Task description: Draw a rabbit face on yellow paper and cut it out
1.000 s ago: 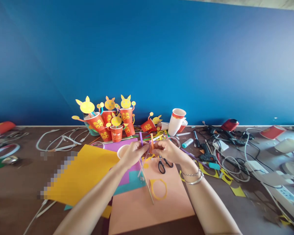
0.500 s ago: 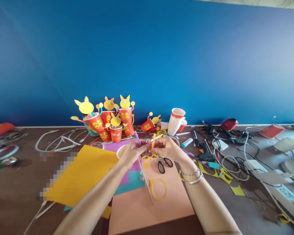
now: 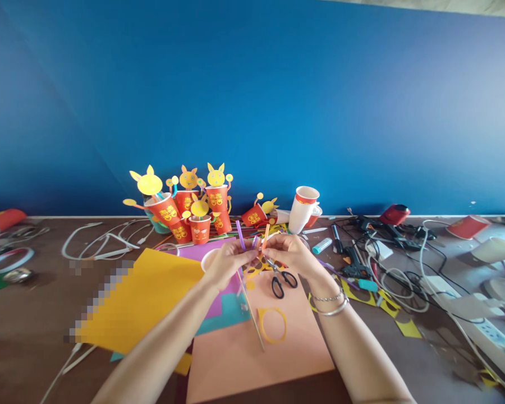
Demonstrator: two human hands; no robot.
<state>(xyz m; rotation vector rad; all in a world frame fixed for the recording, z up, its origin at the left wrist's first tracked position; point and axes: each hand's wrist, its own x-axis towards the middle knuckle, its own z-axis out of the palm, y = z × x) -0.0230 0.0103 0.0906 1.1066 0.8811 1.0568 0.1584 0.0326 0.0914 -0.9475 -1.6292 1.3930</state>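
Note:
My left hand (image 3: 229, 261) is closed in a pinch, with a purple straw (image 3: 240, 235) standing up from its fingers. Close by on the right, my right hand (image 3: 289, 255) pinches an orange straw (image 3: 266, 236). The fingertips of both hands nearly meet, and the small parts between them are hard to make out. A thin wooden stick (image 3: 252, 317) slants down from below my left fingers; whether it is held I cannot tell. Black-handled scissors (image 3: 279, 279) lie under my right hand on a peach paper sheet (image 3: 231, 370), near a yellow paper ring (image 3: 273, 325).
Red paper cups with yellow animal heads (image 3: 166, 210) stand against the blue wall at back left. A white paper cup (image 3: 304, 209) is behind my right hand. Glue guns (image 3: 356, 262), cables and a power strip (image 3: 488, 331) crowd the right. Yellow paper (image 3: 147, 297) lies left.
The purple straw has turned more upright, and both straws sit slightly further right. My hands stay close together with small finger movements.

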